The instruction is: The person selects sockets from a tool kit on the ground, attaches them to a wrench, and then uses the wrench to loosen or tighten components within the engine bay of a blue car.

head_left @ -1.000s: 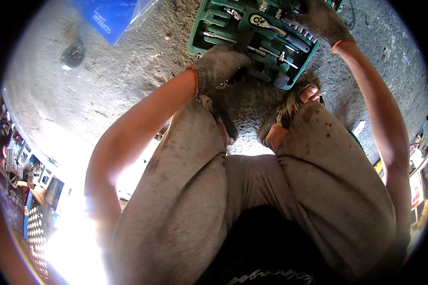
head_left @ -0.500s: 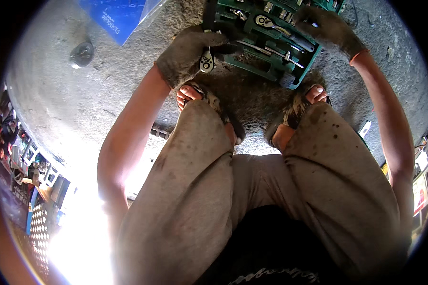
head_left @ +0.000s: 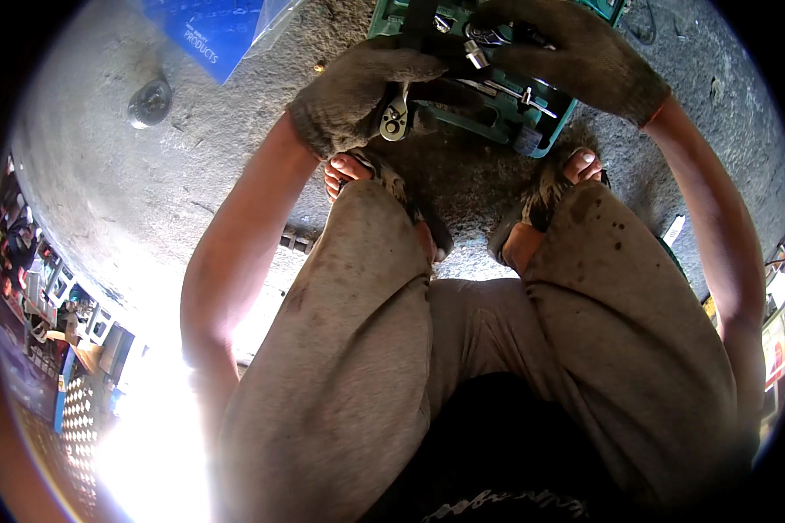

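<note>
- Leftward, the gloved left hand (head_left: 336, 96) closes its grip around a ratchet (head_left: 393, 124); the head points to 6 o'clock, the long axis running roughly 12-to-6, its handle mostly hidden.
- At 2 o'clock from that head, apart from it, sits a metal socket (head_left: 476, 55), nearer the right hand.
- Below the socket lies an open green tool case (head_left: 488, 127).
- At the socket's 3 o'clock, the gloved right hand (head_left: 584, 59) seems to pinch it, grip nearly closed.

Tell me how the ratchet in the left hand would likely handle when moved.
The ratchet is likely stiff and fairly heavy for its size, given its metallic look. Its shiny finish could be slippery, though the gloved left hand should grip it.
</note>
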